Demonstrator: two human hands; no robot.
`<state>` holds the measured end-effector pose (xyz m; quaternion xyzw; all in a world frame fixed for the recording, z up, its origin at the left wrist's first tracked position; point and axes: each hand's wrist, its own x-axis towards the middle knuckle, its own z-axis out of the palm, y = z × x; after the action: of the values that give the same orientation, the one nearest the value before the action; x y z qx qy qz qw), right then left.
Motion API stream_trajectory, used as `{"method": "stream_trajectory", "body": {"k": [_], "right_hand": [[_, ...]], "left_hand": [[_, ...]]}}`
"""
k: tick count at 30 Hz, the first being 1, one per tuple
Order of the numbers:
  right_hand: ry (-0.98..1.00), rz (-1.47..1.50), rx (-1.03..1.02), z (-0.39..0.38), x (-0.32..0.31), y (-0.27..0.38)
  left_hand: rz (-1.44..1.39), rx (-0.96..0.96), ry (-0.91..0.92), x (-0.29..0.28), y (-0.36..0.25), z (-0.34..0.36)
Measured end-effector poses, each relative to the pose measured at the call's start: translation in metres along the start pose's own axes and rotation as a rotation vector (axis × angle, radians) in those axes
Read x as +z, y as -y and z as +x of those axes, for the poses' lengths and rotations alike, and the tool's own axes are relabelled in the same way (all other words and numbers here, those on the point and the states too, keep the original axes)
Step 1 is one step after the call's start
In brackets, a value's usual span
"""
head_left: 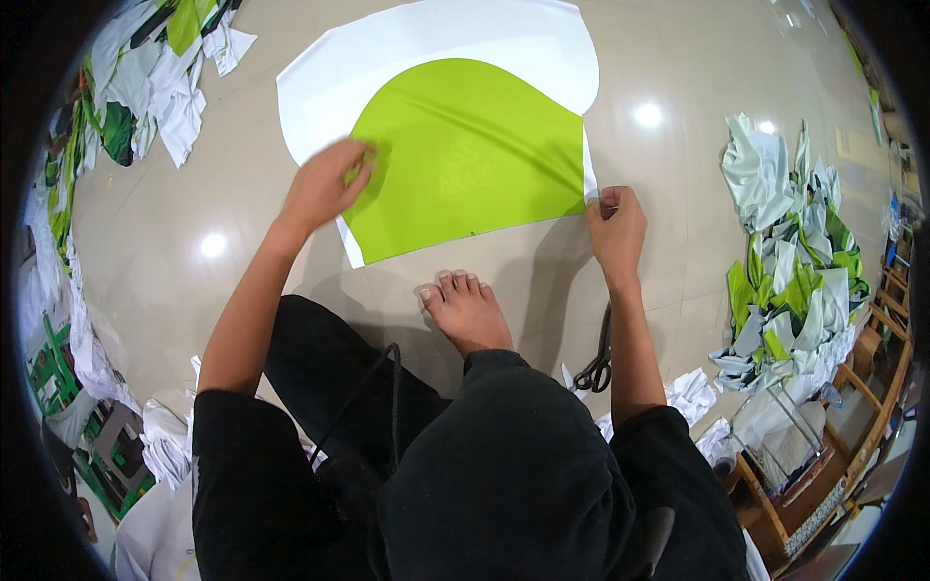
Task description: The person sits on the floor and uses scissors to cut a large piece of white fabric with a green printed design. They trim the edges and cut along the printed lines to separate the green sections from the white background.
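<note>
A lime-green fabric piece (pixel 465 145) with a curved top edge lies on a larger white fabric piece (pixel 320 92), which shows beyond the curve and at both lower corners. My left hand (pixel 329 184) is just over the green piece's left edge, fingers bent and apart, with nothing visible in them. At the opposite lower corner, my right hand (pixel 616 225) pinches the edge of the green fabric; whether the white layer is caught too I cannot tell. A diagonal crease runs across the green piece toward that corner. Black-handled scissors (pixel 594 373) lie on the floor beside my right forearm.
Heaps of white and green fabric scraps (pixel 794 261) lie at the right, with more scraps (pixel 160 73) at the far left. A wooden frame (pixel 862 426) stands at the lower right. My bare foot (pixel 470 315) rests on the tiled floor just below the green piece.
</note>
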<state>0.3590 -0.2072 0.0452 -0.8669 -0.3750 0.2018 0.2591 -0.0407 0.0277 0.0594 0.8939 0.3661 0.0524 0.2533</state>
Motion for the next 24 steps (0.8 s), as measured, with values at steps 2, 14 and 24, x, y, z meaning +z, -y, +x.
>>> {"method": "stream_trajectory", "body": {"k": [2, 14, 24], "right_hand": [[-0.081, -0.043, -0.114, -0.007, 0.003, 0.008], [0.503, 0.252, -0.711, -0.080, 0.108, 0.137], [0.600, 0.187, -0.813, -0.104, 0.150, 0.156]], "left_hand": [[-0.071, 0.013, 0.250, -0.009, 0.001, -0.043], [-0.160, 0.180, 0.384, 0.001, 0.000, -0.103], [-0.132, 0.180, 0.422, 0.007, 0.005, -0.105]]}}
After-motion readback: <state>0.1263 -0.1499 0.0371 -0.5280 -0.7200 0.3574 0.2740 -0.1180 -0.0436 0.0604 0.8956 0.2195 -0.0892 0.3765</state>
